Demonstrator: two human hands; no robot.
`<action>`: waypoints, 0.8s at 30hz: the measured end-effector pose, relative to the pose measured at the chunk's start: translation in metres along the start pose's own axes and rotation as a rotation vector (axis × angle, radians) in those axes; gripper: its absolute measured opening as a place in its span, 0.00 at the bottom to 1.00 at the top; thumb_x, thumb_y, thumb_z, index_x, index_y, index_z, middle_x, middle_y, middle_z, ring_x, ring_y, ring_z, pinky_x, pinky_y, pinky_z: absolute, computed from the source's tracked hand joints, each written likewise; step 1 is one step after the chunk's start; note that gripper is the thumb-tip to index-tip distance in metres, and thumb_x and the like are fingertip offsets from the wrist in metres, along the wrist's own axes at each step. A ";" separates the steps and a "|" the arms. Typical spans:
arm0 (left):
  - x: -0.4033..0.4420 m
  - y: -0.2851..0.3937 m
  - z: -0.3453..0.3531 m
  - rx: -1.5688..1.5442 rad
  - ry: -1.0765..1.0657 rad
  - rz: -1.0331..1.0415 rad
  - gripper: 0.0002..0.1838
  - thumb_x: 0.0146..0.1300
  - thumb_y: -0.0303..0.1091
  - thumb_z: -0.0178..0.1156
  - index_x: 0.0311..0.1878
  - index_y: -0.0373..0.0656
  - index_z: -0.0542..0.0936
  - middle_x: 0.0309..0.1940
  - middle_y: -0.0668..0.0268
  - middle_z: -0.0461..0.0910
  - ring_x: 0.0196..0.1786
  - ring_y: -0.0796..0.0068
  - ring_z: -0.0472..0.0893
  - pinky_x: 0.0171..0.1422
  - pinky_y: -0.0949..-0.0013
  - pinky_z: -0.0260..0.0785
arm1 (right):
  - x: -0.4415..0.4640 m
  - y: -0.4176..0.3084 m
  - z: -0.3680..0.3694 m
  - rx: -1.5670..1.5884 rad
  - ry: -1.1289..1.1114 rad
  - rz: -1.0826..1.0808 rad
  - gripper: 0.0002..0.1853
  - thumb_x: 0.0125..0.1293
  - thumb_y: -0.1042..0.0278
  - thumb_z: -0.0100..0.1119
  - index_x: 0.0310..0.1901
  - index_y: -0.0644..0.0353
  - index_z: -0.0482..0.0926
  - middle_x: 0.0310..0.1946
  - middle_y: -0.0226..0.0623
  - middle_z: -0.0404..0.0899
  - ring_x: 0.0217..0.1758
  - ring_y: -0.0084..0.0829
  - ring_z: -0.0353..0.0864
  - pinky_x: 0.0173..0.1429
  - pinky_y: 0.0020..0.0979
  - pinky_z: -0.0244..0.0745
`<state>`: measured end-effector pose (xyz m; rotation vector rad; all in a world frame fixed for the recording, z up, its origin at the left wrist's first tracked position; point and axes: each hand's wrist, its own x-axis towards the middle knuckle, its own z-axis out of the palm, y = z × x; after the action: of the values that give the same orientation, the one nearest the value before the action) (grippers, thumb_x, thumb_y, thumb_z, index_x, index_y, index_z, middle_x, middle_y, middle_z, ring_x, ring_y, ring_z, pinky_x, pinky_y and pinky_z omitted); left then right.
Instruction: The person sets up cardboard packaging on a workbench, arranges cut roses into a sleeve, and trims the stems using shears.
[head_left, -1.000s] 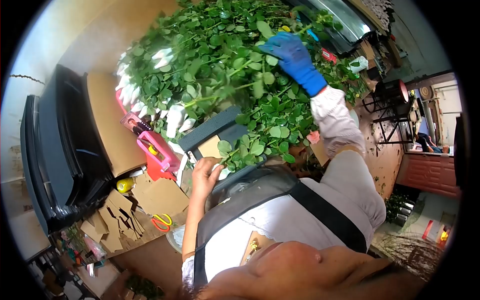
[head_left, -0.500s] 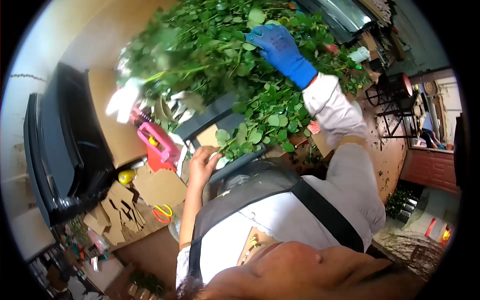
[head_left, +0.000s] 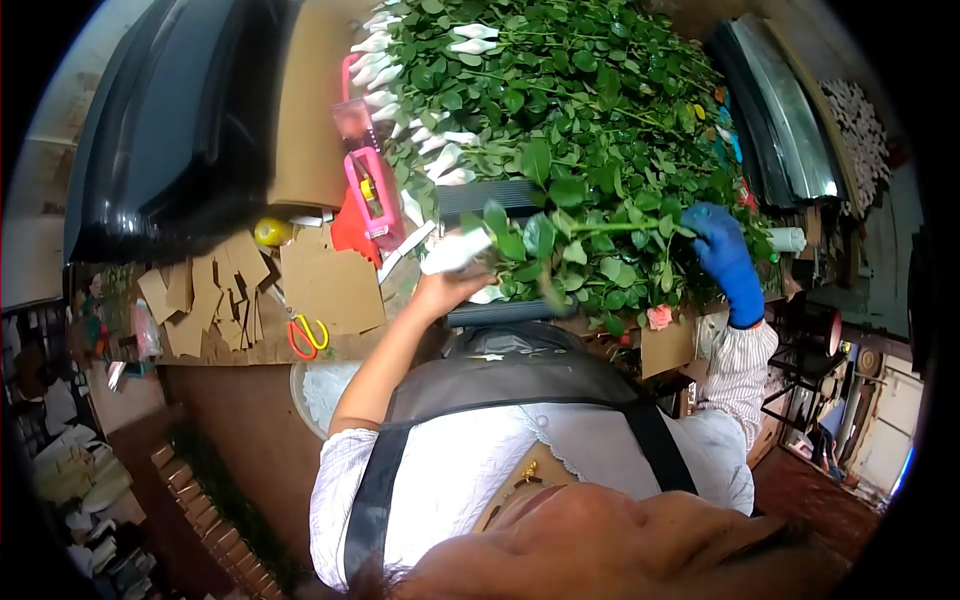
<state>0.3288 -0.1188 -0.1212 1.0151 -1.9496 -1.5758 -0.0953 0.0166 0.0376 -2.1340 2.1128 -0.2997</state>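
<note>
A rose stem (head_left: 625, 227) with leaves stretches across in front of me. Its bud, in a white sleeve (head_left: 455, 252), points left and is slightly blurred. My right hand (head_left: 712, 235), in a blue glove, grips the stem near its far right end. My bare left hand (head_left: 452, 288) has its fingers curled at the sleeved bud, which partly hides them. Beneath it, a dark ribbed tray (head_left: 515, 312) holds leafy stems and another white-sleeved bud (head_left: 487, 294). A big pile of leafy rose stems (head_left: 600, 100) lies behind, with white-sleeved buds (head_left: 375, 70) along its left side.
Left of the tray are a pink tape dispenser (head_left: 372, 195), a flat cardboard sheet (head_left: 330, 275), cut cardboard pieces (head_left: 215, 300) and scissors (head_left: 307, 335). Black wrapped sheets (head_left: 190, 110) stand at the left. A pink rose head (head_left: 659, 317) lies near the table's front edge.
My right hand has moved from the pile down and to the right, bringing a rose in front of me. My left hand has risen from the tray's edge to the bud. The view has turned.
</note>
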 end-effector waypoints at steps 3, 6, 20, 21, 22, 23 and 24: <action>0.001 -0.003 0.003 -0.045 0.050 0.025 0.53 0.49 0.32 0.79 0.75 0.47 0.56 0.60 0.55 0.74 0.64 0.61 0.77 0.60 0.60 0.77 | -0.010 -0.009 0.008 -0.123 -0.032 -0.070 0.23 0.48 0.82 0.63 0.48 0.55 0.82 0.41 0.42 0.79 0.48 0.49 0.78 0.54 0.44 0.74; 0.001 0.000 0.005 -0.025 0.082 0.118 0.56 0.47 0.29 0.80 0.77 0.51 0.55 0.64 0.54 0.73 0.65 0.61 0.75 0.60 0.63 0.77 | -0.017 -0.003 0.026 -0.228 -0.023 -0.130 0.22 0.45 0.81 0.63 0.45 0.51 0.82 0.35 0.40 0.77 0.42 0.47 0.77 0.45 0.45 0.72; 0.003 0.023 0.003 0.213 -0.026 0.198 0.26 0.55 0.31 0.74 0.58 0.44 0.81 0.54 0.57 0.79 0.52 0.61 0.81 0.52 0.66 0.76 | -0.044 0.073 0.125 0.652 -0.136 0.302 0.28 0.57 0.71 0.58 0.63 0.49 0.76 0.63 0.44 0.75 0.64 0.47 0.75 0.69 0.46 0.69; 0.003 0.029 0.001 0.210 -0.036 0.165 0.25 0.55 0.32 0.74 0.58 0.44 0.81 0.54 0.57 0.80 0.52 0.59 0.81 0.53 0.64 0.76 | -0.031 0.065 0.095 0.972 -0.142 0.422 0.27 0.59 0.68 0.59 0.63 0.48 0.77 0.61 0.43 0.78 0.62 0.46 0.77 0.67 0.46 0.72; 0.004 0.031 -0.001 0.268 -0.038 0.218 0.24 0.56 0.32 0.73 0.57 0.44 0.81 0.53 0.57 0.80 0.52 0.58 0.80 0.54 0.63 0.75 | -0.018 0.059 0.073 0.561 -0.156 0.446 0.26 0.60 0.66 0.59 0.63 0.48 0.77 0.59 0.43 0.79 0.61 0.45 0.78 0.65 0.46 0.73; 0.006 0.031 -0.003 0.325 -0.032 0.270 0.23 0.56 0.32 0.72 0.57 0.44 0.82 0.53 0.56 0.80 0.52 0.57 0.80 0.55 0.62 0.75 | -0.001 0.052 0.054 0.147 -0.167 0.451 0.25 0.62 0.64 0.60 0.63 0.48 0.77 0.57 0.43 0.80 0.59 0.45 0.79 0.63 0.46 0.75; 0.006 0.031 -0.004 0.383 -0.026 0.320 0.22 0.57 0.32 0.72 0.56 0.44 0.82 0.53 0.56 0.80 0.52 0.56 0.80 0.55 0.61 0.74 | 0.016 0.041 0.043 -0.266 -0.173 0.442 0.24 0.63 0.62 0.60 0.63 0.47 0.77 0.56 0.43 0.81 0.58 0.44 0.80 0.61 0.45 0.77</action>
<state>0.3194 -0.1236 -0.0910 0.7667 -2.3506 -1.0729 -0.1258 -0.0024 -0.0124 -1.6584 2.5451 0.2131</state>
